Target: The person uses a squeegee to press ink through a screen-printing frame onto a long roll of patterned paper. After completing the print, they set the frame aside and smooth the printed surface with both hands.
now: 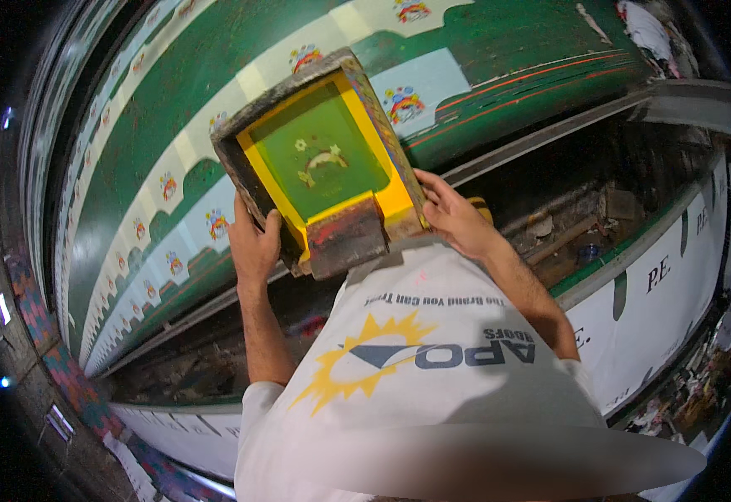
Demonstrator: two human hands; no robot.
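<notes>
My left hand [254,243] grips the left side of a screen printing frame [319,151], thumb on its near corner. The frame has a worn dark rim, yellow borders and a green mesh with a small cut-out motif. My right hand [459,219] holds its right side, with some fingers hidden behind it. A dark, red-stained block [348,238] sits at the frame's near end. The frame is tilted toward me, above the near edge of a long green printing table [533,50]. Just beyond it lie pale cut fabric pieces [445,79] with small colourful printed figures.
Rows of similar fabric pieces [143,197] run along the table to the left. Along its near side, a metal rail [549,138] borders a dark trough [574,209] holding scraps. A white panel [658,284] with lettering stands nearer me. Crumpled cloth [650,38] lies at the far right.
</notes>
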